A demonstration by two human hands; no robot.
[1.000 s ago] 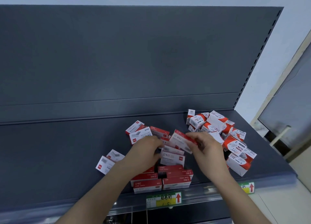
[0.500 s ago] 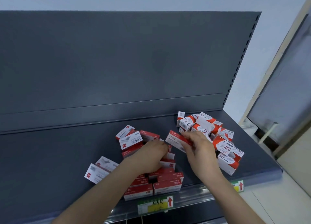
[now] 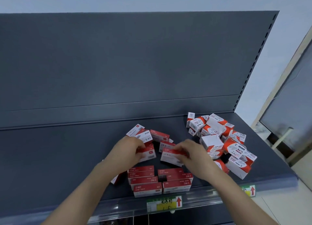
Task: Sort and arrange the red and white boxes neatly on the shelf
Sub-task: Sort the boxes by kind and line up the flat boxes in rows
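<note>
While the dark grey shelf [image 3: 59, 148] carries every box in view, only a small part of the stock looks sorted. The biggest group, the paper-clip boxes [image 3: 217, 136] at the right end, lies in a jumbled heap, tilted and piled on one another, and by my reading none of it has been arranged. In front of the person, just behind the shelf's front lip, stands the stacked block [image 3: 160, 182] of flat red and white staple boxes in two columns side by side, lying level with their edges roughly in line; this is the finished portion, though its right column sits a little uneven. Behind that block, the loose staple boxes [image 3: 152, 134] lie at mixed angles, unsorted. One more stray box [image 3: 115, 180] lies at the block's left, half hidden under the forearm.

The left hand [image 3: 130, 150] has its fingers curled round a staple box [image 3: 149, 154] just above the left column. The right hand [image 3: 192, 154] pinches the red top edge of another staple box [image 3: 169, 158], held tilted above the right column. Judging from this, the staple boxes are perhaps half done, and the paper-clip heap remains whole. A price label [image 3: 164, 203] hangs on the front rail below.
</note>
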